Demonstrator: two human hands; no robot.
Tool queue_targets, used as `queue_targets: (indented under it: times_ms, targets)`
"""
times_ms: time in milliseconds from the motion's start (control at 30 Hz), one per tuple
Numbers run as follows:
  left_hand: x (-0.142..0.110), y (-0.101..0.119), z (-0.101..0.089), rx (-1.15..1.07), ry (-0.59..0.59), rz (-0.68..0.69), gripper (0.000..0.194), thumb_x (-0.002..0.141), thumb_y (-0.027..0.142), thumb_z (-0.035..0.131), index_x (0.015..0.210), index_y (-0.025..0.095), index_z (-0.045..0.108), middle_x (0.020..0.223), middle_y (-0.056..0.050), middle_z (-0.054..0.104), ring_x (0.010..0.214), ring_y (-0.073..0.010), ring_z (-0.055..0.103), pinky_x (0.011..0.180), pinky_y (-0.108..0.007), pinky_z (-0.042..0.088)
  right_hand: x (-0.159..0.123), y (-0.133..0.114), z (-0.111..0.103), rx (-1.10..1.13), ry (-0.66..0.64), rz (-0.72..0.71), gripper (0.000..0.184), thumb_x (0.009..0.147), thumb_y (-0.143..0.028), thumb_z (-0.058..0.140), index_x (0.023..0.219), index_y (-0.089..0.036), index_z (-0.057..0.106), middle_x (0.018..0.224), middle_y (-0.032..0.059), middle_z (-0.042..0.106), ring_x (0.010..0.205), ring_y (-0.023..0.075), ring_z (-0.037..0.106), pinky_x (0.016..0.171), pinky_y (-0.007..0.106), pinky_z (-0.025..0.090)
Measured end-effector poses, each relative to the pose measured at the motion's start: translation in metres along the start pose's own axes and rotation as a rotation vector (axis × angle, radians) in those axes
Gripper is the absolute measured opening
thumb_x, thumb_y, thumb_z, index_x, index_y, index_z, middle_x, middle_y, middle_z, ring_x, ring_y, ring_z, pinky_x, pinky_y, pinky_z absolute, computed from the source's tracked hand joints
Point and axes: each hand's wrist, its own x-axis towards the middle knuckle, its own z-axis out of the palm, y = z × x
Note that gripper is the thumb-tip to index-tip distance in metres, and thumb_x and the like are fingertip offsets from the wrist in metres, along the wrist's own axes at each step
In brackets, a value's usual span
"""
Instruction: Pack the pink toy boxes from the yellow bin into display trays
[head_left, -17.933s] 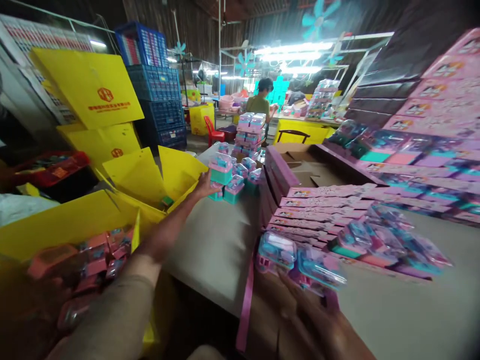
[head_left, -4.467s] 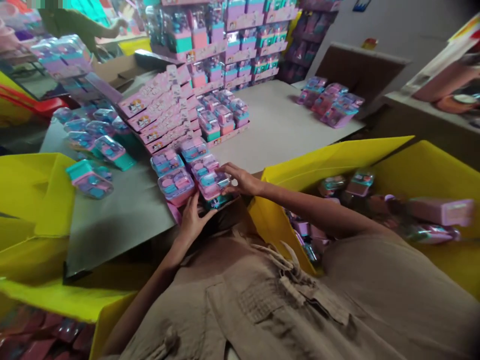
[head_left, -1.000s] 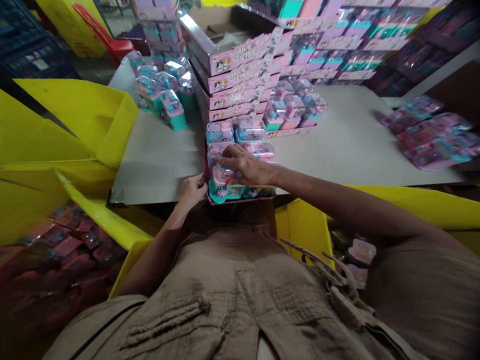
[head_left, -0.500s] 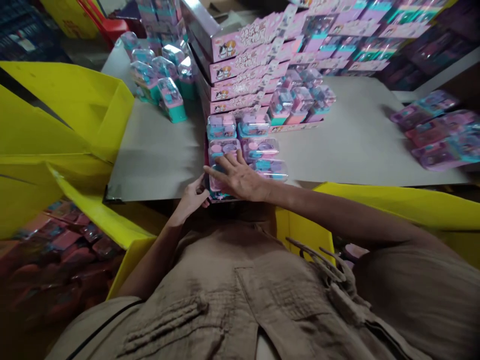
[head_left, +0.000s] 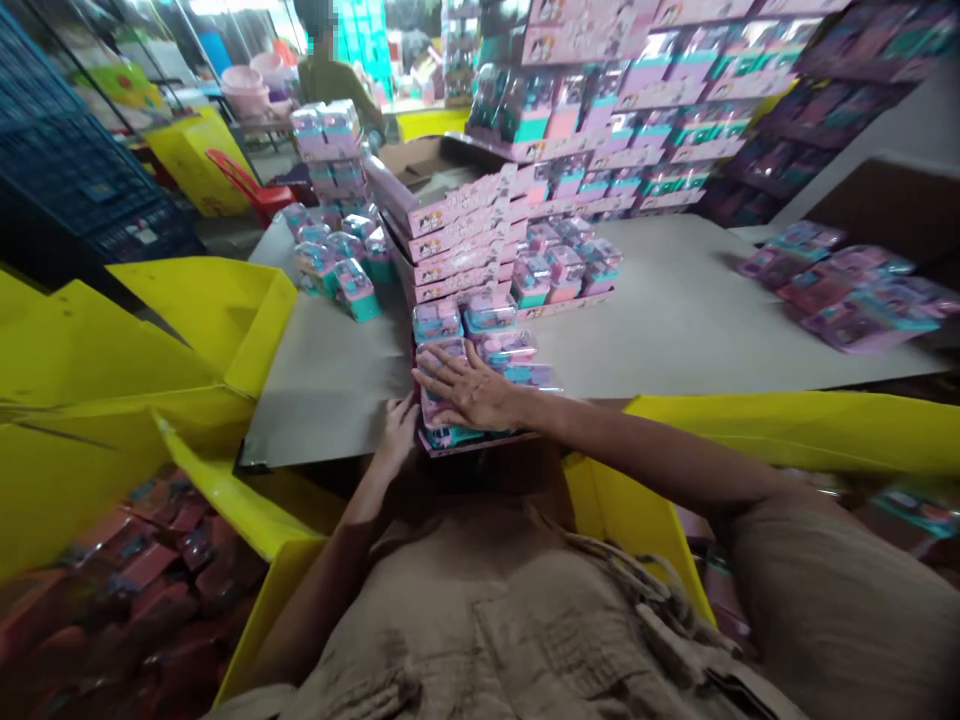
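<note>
My right hand (head_left: 476, 392) lies with fingers spread over clear-lidded toy boxes (head_left: 504, 347) in pink, purple and teal. They sit in rows in a low pink display tray (head_left: 480, 446) at the table's front edge. My left hand (head_left: 397, 432) is at the tray's left side, its fingertips against the wall, fingers slightly apart; its thumb is not clearly seen. Right behind the toy boxes rises a stack of pink printed trays (head_left: 457, 240).
Loose toy boxes (head_left: 352, 285) stand at the table's back left, others (head_left: 862, 290) at the right. Filled trays (head_left: 652, 110) are piled behind. Yellow bins (head_left: 247, 330) flank me, a red chair (head_left: 251, 190) stands beyond, and a person (head_left: 337, 80) is in the background.
The view has tilted up, showing more of the room and a person behind. My right hand stays on the toy boxes; my left hand's fingers have straightened along the tray's side.
</note>
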Motion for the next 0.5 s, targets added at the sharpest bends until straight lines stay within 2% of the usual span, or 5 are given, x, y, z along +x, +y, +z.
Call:
queue_targets:
  times_ms: [100,233,300,400,500]
  targets:
    - [0.004,0.0,0.003,-0.089,0.035,0.017,0.02,0.086,0.024,0.073,0.103,0.02,0.082,0.113,-0.008,0.073,0.122,-0.0229,0.068,0.12,-0.038,0.045,-0.01,0.016,-0.018,0.217,0.076,0.102,0.074,0.11,-0.06,0.041,0.169,-0.016,0.035,0.177,0.0215,0.026,0.167,0.0375,0.016,0.128,0.075,0.013]
    - [0.012,0.004,0.001,-0.247,0.055,-0.021,0.024,0.095,0.04,0.065,0.101,0.021,0.079,0.122,-0.011,0.076,0.135,-0.0252,0.064,0.123,-0.043,0.042,-0.06,0.056,-0.041,0.587,0.592,0.558,0.083,0.107,-0.075,0.029,0.169,-0.02,0.04,0.176,0.0128,0.034,0.166,0.0301,0.026,0.135,0.055,0.019]
    - [0.012,0.005,0.01,-0.299,0.033,-0.042,0.03,0.097,0.047,0.064,0.104,0.021,0.078,0.121,-0.01,0.078,0.131,-0.0245,0.067,0.119,-0.041,0.046,-0.085,0.065,-0.035,0.742,0.74,0.815,0.096,0.101,-0.084,0.033,0.167,-0.014,0.043,0.173,0.0151,0.038,0.164,0.0313,0.03,0.135,0.05,0.02]
    - [0.006,0.005,0.035,-0.351,-0.006,-0.134,0.038,0.099,0.054,0.062,0.106,0.021,0.078,0.109,-0.007,0.081,0.114,-0.024,0.075,0.109,-0.038,0.056,-0.1,0.061,-0.009,0.955,0.736,1.054,0.097,0.098,-0.084,0.039,0.164,-0.014,0.048,0.171,0.0141,0.043,0.162,0.0318,0.035,0.135,0.051,0.022]
    - [0.0,0.008,0.05,-0.33,-0.044,-0.215,0.045,0.1,0.059,0.059,0.106,0.019,0.078,0.099,-0.007,0.081,0.103,-0.0242,0.078,0.101,-0.039,0.061,-0.094,0.053,0.009,1.066,0.724,1.079,0.085,0.103,-0.077,0.034,0.164,-0.019,0.049,0.17,0.0087,0.045,0.161,0.0288,0.038,0.135,0.05,0.025]
